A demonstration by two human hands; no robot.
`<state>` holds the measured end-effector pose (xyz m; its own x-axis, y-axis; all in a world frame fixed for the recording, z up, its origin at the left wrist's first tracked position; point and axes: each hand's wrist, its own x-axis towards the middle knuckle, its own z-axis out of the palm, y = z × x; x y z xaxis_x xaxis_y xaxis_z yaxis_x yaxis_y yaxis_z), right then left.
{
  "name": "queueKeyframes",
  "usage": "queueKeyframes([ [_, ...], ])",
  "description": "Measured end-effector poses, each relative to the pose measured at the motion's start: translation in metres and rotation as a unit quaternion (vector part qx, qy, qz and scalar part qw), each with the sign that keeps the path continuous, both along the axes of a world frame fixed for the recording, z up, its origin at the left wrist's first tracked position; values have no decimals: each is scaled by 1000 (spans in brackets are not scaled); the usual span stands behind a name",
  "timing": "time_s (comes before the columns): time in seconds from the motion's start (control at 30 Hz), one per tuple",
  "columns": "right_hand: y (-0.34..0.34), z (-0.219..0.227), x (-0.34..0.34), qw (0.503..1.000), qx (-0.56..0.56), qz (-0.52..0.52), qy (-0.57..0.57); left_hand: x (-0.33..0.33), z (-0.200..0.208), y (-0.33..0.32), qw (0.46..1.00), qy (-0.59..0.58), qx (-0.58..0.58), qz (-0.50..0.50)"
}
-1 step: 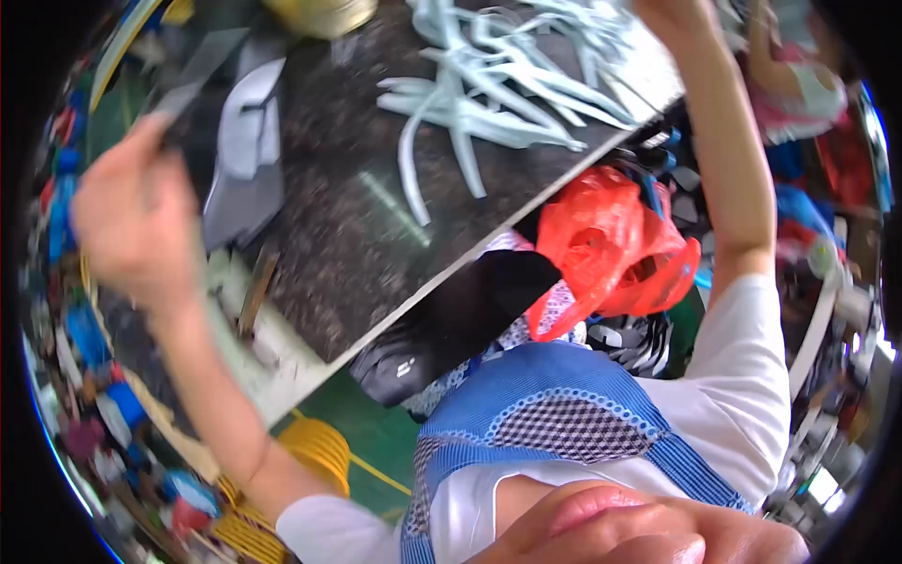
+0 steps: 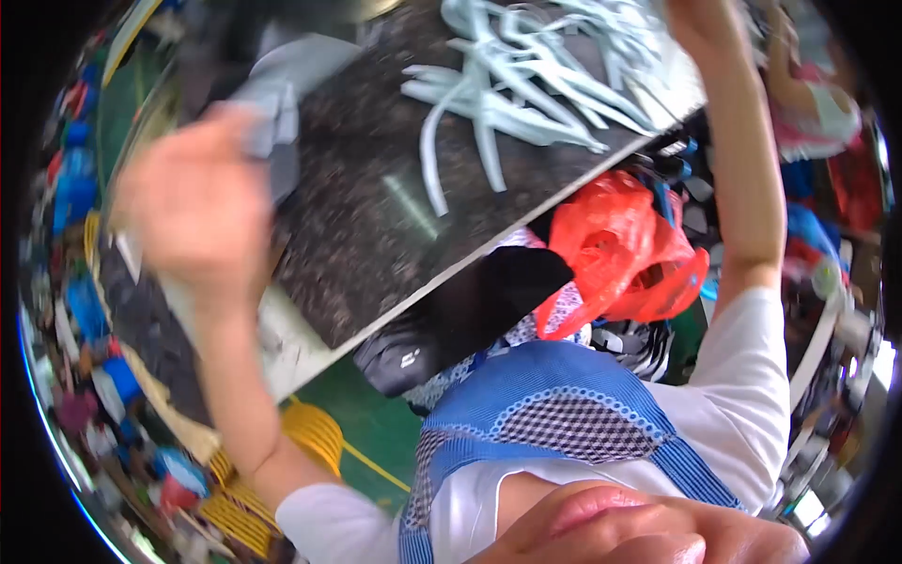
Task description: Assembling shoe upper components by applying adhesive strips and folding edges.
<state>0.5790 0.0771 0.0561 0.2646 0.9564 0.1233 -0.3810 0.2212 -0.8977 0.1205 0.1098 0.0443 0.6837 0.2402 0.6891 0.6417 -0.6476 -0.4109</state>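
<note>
My left hand (image 2: 197, 202), smeared by motion, is raised at the left side of the dark speckled tabletop (image 2: 348, 254). Its fingers are closed on a thin pale grey flat piece (image 2: 305, 68), also blurred, which points up and to the right. Just beyond that hand, partly covered by it, lie other flat pieces in light and dark grey (image 2: 284, 155). My right hand (image 2: 705, 33) reaches to the top edge, near a tangled pile of pale blue-white strips (image 2: 526, 89); its fingers are cut off by the frame edge.
Below the table's pale edge hang a red plastic bag (image 2: 611, 249) and a black cloth-like item (image 2: 470, 301), close to my body. A yellow ribbed stool (image 2: 310, 437) stands on the green floor at lower left. Another person (image 2: 816, 99) is at upper right.
My left hand has moved to the right with the pale grey piece, now nearer the other flat pieces. The whole view has shifted slightly; my right hand stays at the top edge.
</note>
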Motion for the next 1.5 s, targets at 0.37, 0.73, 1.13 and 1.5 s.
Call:
queueKeyframes([
  [0.37, -36, 5, -91, 938, -82, 333, 47, 17, -74, -149, 895, -47, -444, -5],
  [0.73, -70, 19, -224, 851, -151, 386, -323, -59, -87, -202, 923, -36, -376, 75],
  [1.13, -46, -57, -301, 712, -162, 503, -462, -57, -123, -222, 923, -139, -354, 67],
  [1.5, -36, -24, -273, 667, -217, 384, -600, -54, -94, -197, 923, -28, -371, 98],
])
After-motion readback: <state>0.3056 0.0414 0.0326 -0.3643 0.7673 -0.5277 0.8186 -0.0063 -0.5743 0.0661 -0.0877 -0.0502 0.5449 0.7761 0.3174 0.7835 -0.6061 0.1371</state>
